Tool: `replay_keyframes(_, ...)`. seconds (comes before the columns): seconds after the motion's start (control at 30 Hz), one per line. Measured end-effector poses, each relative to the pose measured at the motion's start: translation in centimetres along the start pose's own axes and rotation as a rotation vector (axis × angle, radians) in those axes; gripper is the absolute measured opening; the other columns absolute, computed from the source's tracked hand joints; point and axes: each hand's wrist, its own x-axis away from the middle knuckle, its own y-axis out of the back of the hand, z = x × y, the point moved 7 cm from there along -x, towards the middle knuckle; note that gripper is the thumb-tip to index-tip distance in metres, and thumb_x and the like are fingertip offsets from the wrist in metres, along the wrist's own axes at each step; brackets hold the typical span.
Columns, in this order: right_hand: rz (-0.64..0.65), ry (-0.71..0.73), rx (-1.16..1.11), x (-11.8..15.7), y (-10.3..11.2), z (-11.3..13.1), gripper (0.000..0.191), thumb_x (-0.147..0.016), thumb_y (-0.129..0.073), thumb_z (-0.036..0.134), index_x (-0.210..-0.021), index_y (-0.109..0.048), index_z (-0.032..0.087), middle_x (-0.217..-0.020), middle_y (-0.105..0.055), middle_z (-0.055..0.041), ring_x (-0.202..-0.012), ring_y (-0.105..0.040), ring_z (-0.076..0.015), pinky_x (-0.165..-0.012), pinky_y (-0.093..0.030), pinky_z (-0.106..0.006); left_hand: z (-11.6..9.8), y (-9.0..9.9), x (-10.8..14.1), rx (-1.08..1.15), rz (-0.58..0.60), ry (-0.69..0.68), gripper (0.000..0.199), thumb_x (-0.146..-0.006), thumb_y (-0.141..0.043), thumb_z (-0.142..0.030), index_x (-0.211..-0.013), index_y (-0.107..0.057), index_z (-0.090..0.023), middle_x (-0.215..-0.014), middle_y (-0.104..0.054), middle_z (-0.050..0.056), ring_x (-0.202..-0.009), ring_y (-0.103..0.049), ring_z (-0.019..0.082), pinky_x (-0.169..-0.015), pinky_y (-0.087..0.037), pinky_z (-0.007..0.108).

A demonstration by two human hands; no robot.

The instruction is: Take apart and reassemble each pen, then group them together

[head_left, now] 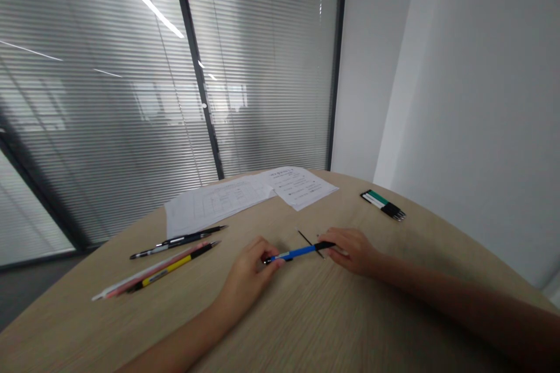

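Observation:
A blue pen [300, 252] with a black grip is held just above the table between both hands, lying nearly level. My left hand [251, 267] pinches its rear end between thumb and fingers. At the black front end, my right hand [353, 250] has its fingers closed around the grip, and they hide the tip. Just behind the pen lies a thin black stick, like a pen refill [303, 236], partly covered by the pen and my right hand.
Left on the round wooden table [280, 326] lie dark pens [188, 240], a yellow pen [172, 271], and pink and white ones beside it. Printed sheets [301, 187] spread along the back edge. Several pens [380, 204] lie side by side at right. A glass partition with blinds [271, 70] stands behind.

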Motion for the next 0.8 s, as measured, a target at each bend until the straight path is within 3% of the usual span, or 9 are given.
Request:
replay_keyframes(0.17,0.007,-0.073,-0.022,0.0,-0.3,-0.9,0.022,-0.082,-0.038,0.023,-0.097,-0.053,0.016,-0.077,-0.062,-0.0053,-0.067,-0.058,-0.0142,-0.058,-0.044,-0.024,1.6,0.5,-0.3,0.120,-0.060,0.178,0.013,-0.070,-0.050,-0.031,-0.070,-0.054,-0.019,-0.067,-0.056,0.000,-0.067,-0.051,0.017,-0.064,-0.039,0.029)
replay_keyframes(0.37,-0.052,-0.126,-0.049,0.1,0.1,-1.3,0.030,-0.085,-0.034,0.021,-0.111,-0.048,0.018,-0.090,-0.062,-0.0079,-0.080,-0.059,-0.0162,-0.068,-0.046,-0.027,2.2,0.6,-0.5,0.229,-0.094,0.276,0.016,-0.067,-0.052,-0.034,-0.068,-0.055,-0.018,-0.064,-0.055,-0.001,-0.063,-0.050,0.016,-0.059,-0.037,0.027)
replay_keyframes(0.5,-0.091,-0.144,-0.087,0.4,0.4,-1.3,0.027,-0.084,-0.035,0.022,-0.107,-0.049,0.019,-0.087,-0.063,-0.0064,-0.071,-0.059,-0.0146,-0.064,-0.046,-0.026,2.3,0.7,-0.3,0.285,-0.116,0.308,0.017,-0.066,-0.053,-0.035,-0.068,-0.055,-0.018,-0.063,-0.055,-0.001,-0.062,-0.049,0.016,-0.057,-0.036,0.025)
replay_keyframes(0.63,-0.143,-0.251,-0.075,0.9,0.3,-2.2,0.021,-0.082,-0.041,0.027,-0.098,-0.051,0.018,-0.065,-0.061,-0.0024,-0.050,-0.053,-0.0122,-0.051,-0.043,-0.024,2.4,0.8,-0.2,0.323,-0.132,0.328,0.018,-0.066,-0.055,-0.035,-0.068,-0.056,-0.018,-0.061,-0.053,-0.002,-0.059,-0.048,0.015,-0.054,-0.035,0.024)
replay_keyframes(0.8,-0.149,-0.309,-0.110,0.9,0.2,-2.6,0.015,-0.080,-0.042,0.028,-0.087,-0.051,0.019,-0.059,-0.056,-0.0003,-0.048,-0.050,-0.0112,-0.049,-0.040,-0.022,2.6,0.6,-0.2,0.373,-0.126,0.357,0.019,-0.065,-0.056,-0.037,-0.067,-0.056,-0.018,-0.056,-0.048,-0.005,-0.054,-0.043,0.013,-0.052,-0.032,0.022)
